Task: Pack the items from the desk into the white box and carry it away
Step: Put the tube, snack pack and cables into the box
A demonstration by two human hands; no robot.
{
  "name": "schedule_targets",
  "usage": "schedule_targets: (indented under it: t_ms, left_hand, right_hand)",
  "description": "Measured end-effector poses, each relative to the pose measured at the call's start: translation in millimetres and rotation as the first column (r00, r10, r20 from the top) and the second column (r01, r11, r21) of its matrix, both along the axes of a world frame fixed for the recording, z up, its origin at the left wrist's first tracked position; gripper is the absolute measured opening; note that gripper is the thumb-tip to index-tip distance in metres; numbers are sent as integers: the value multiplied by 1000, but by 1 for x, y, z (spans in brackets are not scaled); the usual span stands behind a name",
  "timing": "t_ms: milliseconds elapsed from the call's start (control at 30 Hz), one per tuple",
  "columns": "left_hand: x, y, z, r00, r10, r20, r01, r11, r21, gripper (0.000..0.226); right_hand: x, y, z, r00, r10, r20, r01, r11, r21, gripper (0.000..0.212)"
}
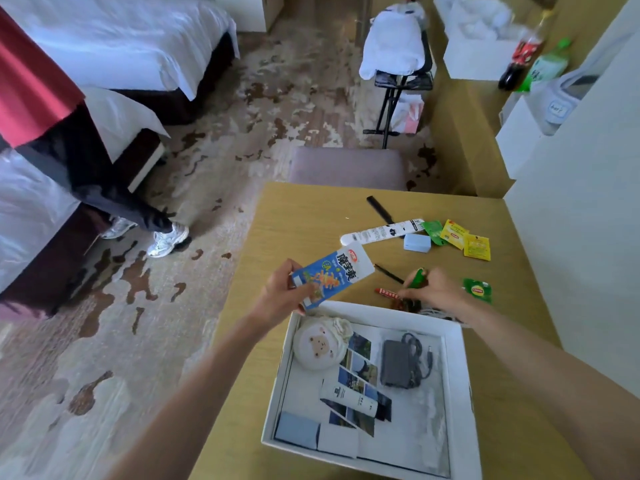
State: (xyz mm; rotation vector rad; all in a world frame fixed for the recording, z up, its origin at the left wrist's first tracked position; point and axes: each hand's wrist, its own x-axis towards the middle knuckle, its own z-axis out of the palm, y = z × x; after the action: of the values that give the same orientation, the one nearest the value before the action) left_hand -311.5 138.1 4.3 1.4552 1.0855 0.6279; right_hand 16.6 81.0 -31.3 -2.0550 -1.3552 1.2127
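Note:
The white box [457,375] lies open on the desk near me. Inside it are a round bear pouch [320,346], a grey charger [396,363], a white tube [348,400] and a blue card [297,429]. My left hand [282,294] grips a blue-and-white snack packet [334,273] just above the box's far left corner. Beyond the box's far edge, my right hand [434,289] pinches a small green packet [419,277] beside a red stick packet [387,293]. A white cable partly shows under my right wrist.
Farther out on the desk [304,216] lie a black comb [379,207], a white remote-like bar [381,232], a blue block [417,242], yellow and green tea sachets [460,235], another green sachet [478,289] and a black pen [388,273]. A person's legs stand at left. A chair seat sits behind the desk.

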Motion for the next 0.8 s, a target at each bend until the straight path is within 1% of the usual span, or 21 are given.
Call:
schedule_targets:
  t_ms: [67, 133, 167, 267, 333, 433, 467, 533, 600, 700, 800]
  left_hand:
    - [-1, -7, 4, 999, -33, -12, 33, 999, 18, 22]
    - [-2, -16, 6, 997, -67, -30, 69, 997, 37, 21]
    - [-4, -20, 7, 996, -86, -29, 87, 995, 42, 21]
    - [-9, -36, 8, 992, -128, -16, 129, 990, 54, 24]
    - [-14, -46, 7, 990, -137, -36, 138, 989, 53, 26]
    - [-23, -59, 6, 989, -110, -95, 118, 990, 82, 25]
    - [-27, -62, 5, 989, -87, -116, 99, 990, 104, 25]
    - [-36, -69, 6, 989, -35, -141, 57, 986, 154, 25]
    - [-44, -75, 6, 987, 19, -159, 15, 979, 205, 28]
    - [-58, -82, 5, 977, 98, -188, -40, 957, 288, 33]
    - [-70, -87, 0, 980, 96, -174, -46, 961, 272, 31]
  right_hand:
    - [-2, -4, 11, 999, 10, 31, -12, 998, 55, 12]
    - [-6, -7, 23, 999, -14, 53, 7, 991, 136, 12]
    - [-8, -9, 30, 999, -35, 29, 30, 983, 180, 14]
    - [-21, -24, 58, 984, -110, -143, 151, 935, 320, 26]
    - [-33, -43, 80, 972, -89, -217, 172, 901, 398, 34]
    - [-55, -78, 99, 978, -19, -209, 116, 878, 464, 32]
    - [-64, -89, 100, 986, 14, -167, 66, 883, 464, 30]
    - [-81, -104, 91, 994, 110, -6, -95, 890, 446, 24]
    - [-99, -112, 72, 968, 197, 152, -240, 905, 351, 21]
    - [-122, -119, 40, 865, 318, 387, -392, 912, 126, 14]
    - [-139, -121, 19, 755, 429, 496, -496, 868, 2, 20]
